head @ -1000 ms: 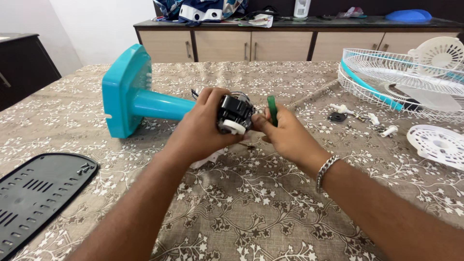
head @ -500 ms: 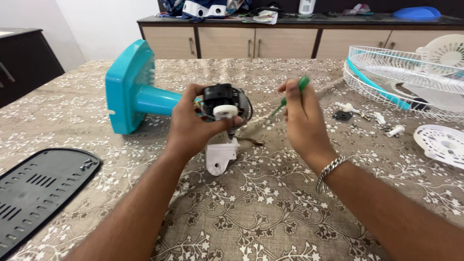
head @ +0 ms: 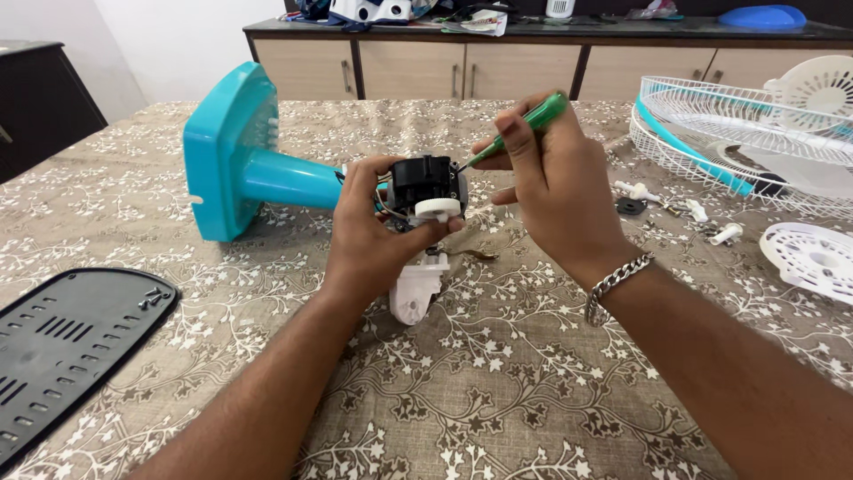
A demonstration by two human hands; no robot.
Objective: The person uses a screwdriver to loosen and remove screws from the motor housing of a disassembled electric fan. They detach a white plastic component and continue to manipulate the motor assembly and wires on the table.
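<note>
The black fan motor point(head: 425, 185) is gripped by the left hand point(head: 373, 233), whose fingers are wrapped round its side and underside, with the thumb pressed by the white round knob point(head: 438, 209) on its front. The motor is held just above the table, at the end of the turquoise fan stand point(head: 253, 160), which lies on its side with its square base turned up at the left. A white plastic housing piece point(head: 416, 289) hangs below the motor, touching the floral tablecloth point(head: 498, 391).

A green-handled screwdriver point(head: 524, 129) is clamped in the right hand point(head: 555, 191), fingers closed round the handle; its tip is set against the upper right edge of the motor. A metal chain bracelet point(head: 615, 284) is worn on the right wrist.

The white wire fan guard point(head: 711, 124) lies like a shallow basket at the right, and a turquoise rim and a pale fan blade are seen inside it. Small white and black parts point(head: 675, 209) are scattered beside it, and a white vented disc point(head: 813, 258) lies at the right edge. A black vented panel point(head: 62, 333) lies at the lower left.

Compared with half a second ago, the screwdriver tip has been brought in from the open air to the motor, and the motor is turned slightly more upright in the left hand.
</note>
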